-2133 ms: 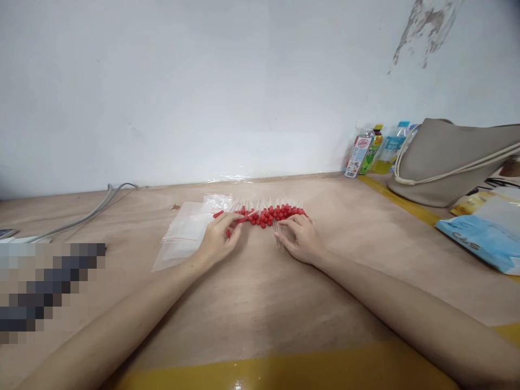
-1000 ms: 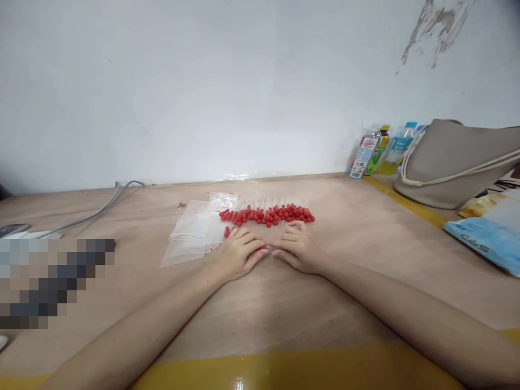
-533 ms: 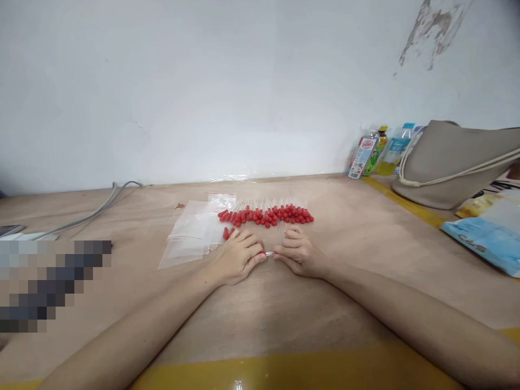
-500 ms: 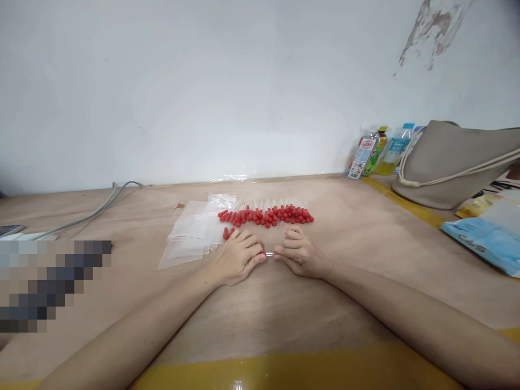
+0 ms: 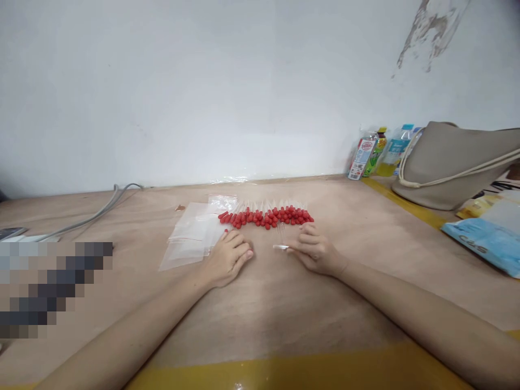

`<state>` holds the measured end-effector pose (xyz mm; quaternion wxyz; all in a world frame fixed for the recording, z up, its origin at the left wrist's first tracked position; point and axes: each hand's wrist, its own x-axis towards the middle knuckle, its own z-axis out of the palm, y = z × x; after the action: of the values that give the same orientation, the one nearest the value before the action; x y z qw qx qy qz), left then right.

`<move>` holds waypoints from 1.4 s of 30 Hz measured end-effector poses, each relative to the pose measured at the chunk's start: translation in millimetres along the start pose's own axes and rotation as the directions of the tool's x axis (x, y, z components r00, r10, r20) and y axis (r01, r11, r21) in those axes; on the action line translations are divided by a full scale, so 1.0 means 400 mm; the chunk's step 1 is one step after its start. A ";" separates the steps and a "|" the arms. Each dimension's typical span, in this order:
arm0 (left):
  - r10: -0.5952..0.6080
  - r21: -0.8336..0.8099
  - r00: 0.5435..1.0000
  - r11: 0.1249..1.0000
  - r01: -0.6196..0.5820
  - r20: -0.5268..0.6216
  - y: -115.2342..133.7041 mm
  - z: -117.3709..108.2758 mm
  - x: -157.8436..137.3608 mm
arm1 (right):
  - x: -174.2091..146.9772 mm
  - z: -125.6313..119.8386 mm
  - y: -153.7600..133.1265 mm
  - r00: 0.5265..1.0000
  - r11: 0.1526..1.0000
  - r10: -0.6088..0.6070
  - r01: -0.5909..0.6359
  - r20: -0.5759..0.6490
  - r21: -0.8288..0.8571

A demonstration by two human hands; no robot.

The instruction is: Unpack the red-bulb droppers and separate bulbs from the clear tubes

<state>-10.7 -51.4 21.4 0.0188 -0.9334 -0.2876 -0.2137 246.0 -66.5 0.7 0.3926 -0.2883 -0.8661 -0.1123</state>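
My left hand (image 5: 229,257) is closed, with a bit of red, a rubber bulb (image 5: 251,252), showing between thumb and forefinger. My right hand (image 5: 319,250) pinches a clear glass dropper tube (image 5: 280,247), whose free end points left toward the other hand. A gap separates the tube from my left hand. Behind both hands lies a row of droppers with red bulbs (image 5: 268,216), their clear tips pointing to the wall. Several bare glass tubes (image 5: 281,230) lie in front of the row, near my right fingers. Another red bulb (image 5: 226,231) peeks out behind my left hand.
Clear zip bags (image 5: 189,238) lie flat left of the row. A grey cable (image 5: 101,210) runs along the left side. At right are drink bottles (image 5: 396,151), a carton (image 5: 361,158), a grey bag (image 5: 455,162) and a blue packet (image 5: 483,246). Yellow tape (image 5: 260,371) marks the front edge.
My hands have moved apart, left hand leftward and right hand rightward. The red bulb and the glass tube, close together between my fingers before, are now separated.
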 end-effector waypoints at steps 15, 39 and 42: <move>-0.535 0.007 0.825 0.838 0.545 -0.180 -0.141 -0.077 -0.002 | 0.059 0.064 -0.025 0.920 0.913 0.392 -0.389 0.005 -0.123; -0.118 0.066 0.989 0.990 0.124 -0.090 -0.084 0.028 0.174 | 0.047 0.035 -0.005 0.934 0.967 0.251 -0.252 0.256 -0.031; -0.108 0.086 0.992 0.990 0.114 -0.072 -0.097 0.047 0.211 | 0.052 0.033 -0.005 0.924 0.963 0.268 -0.264 0.272 -0.052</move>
<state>38.2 28.5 35.4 0.0585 -0.9065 -0.3476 -0.2324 225.7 -54.1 7.5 0.2772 -0.4187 -0.8645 -0.0226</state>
